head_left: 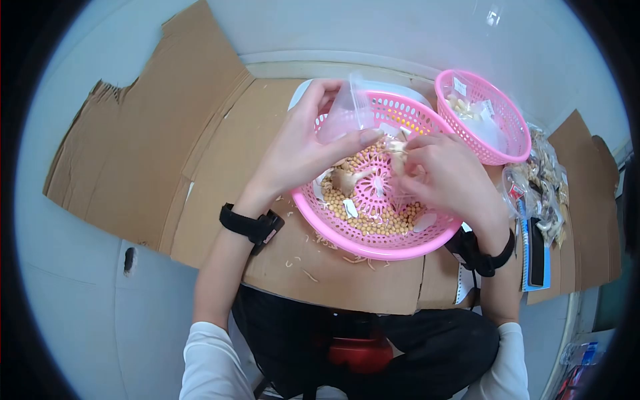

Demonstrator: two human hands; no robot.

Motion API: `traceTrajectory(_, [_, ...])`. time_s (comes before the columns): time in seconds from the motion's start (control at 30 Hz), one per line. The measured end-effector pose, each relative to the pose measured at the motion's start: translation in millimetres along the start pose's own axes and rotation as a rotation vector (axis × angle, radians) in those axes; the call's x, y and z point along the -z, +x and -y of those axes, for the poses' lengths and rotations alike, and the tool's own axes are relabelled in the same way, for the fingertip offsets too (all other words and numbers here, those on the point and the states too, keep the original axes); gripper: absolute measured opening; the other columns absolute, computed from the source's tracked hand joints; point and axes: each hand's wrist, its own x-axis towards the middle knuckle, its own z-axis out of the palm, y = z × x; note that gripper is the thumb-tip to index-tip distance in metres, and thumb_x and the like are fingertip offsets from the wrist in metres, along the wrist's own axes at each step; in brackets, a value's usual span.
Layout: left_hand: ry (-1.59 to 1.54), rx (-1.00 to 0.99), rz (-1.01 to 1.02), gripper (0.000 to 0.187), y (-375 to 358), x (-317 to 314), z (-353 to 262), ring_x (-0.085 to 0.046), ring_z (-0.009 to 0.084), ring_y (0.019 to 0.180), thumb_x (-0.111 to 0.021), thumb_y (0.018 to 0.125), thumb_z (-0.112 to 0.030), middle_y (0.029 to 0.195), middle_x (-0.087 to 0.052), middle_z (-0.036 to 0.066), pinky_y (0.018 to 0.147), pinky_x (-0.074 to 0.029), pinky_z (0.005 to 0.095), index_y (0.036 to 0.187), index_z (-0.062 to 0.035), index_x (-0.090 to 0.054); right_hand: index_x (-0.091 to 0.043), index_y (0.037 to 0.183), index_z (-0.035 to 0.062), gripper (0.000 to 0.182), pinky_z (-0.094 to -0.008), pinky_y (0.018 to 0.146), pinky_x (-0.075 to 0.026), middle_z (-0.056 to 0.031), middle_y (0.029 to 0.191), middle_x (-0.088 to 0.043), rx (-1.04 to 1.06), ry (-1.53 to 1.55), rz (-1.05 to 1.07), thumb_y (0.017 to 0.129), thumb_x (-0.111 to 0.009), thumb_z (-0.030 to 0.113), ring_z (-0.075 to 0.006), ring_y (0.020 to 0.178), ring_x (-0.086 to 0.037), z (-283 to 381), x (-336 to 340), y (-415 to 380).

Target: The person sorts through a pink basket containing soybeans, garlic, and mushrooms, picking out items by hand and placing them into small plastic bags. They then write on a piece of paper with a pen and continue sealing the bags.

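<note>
A large pink basket (393, 252) holds yellow round beans (373, 223), a pale mushroom-like piece (347, 180) and small white paper slips (350, 208). Above its left side, my left hand (313, 133) is closed round a clear plastic cup (350, 110), which is tilted. Over the basket's right side is my right hand (443, 167), its fingers pinched on a pale piece (399, 157). Part of that piece is hidden by the fingers. A clear film seems to hang below them, too faint to make out.
A smaller pink basket (513, 157) with pale pieces and clear plastic stands at the back right. Clear bags of dried pieces (547, 180), a dark phone-like object (536, 253) and a blue notebook (547, 273) lie right. Cardboard (147, 133) stands left. Scraps (310, 275) lie along the front.
</note>
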Motion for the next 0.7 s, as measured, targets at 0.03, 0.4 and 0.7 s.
traceTrajectory(0.03, [-0.017,0.016,-0.003,0.076,0.1,0.3,-0.5,-0.065,0.0231,0.123,-0.091,0.088,-0.036,0.129,-0.066,0.016,0.104,-0.054,0.0391,0.140,0.0022,-0.051,-0.080,0.097,0.0031,0.024,-0.0465,0.098,-0.054,-0.0160,0.096,-0.075,0.008,-0.007,0.005,0.086,-0.076,0.024,-0.0342,0.102,-0.071,1.8,1.0,0.6])
traceTrajectory(0.4, [0.265,-0.134,0.141,0.094,-1.0,4.3,2.9,-0.058,0.0296,0.138,-0.095,0.075,-0.028,0.147,-0.062,0.016,0.118,-0.045,0.0442,0.155,-0.0059,-0.052,-0.070,0.099,0.0011,0.035,-0.0238,0.057,-0.052,-0.0001,0.086,-0.068,-0.161,1.328,-0.120,0.110,-0.063,0.033,-0.0080,0.074,-0.067,13.0,-3.7,27.1])
traceTrajectory(0.7, [0.298,-0.211,0.204,0.093,-3.5,3.2,0.6,-0.058,0.0304,0.139,-0.096,0.073,-0.029,0.150,-0.061,0.016,0.119,-0.045,0.0437,0.152,-0.0037,-0.054,-0.068,0.096,0.0011,0.020,-0.0206,0.055,-0.049,0.0004,0.084,-0.067,-0.042,1.221,-0.159,0.106,-0.069,0.019,-0.0038,0.066,-0.063,6.8,-15.0,15.6])
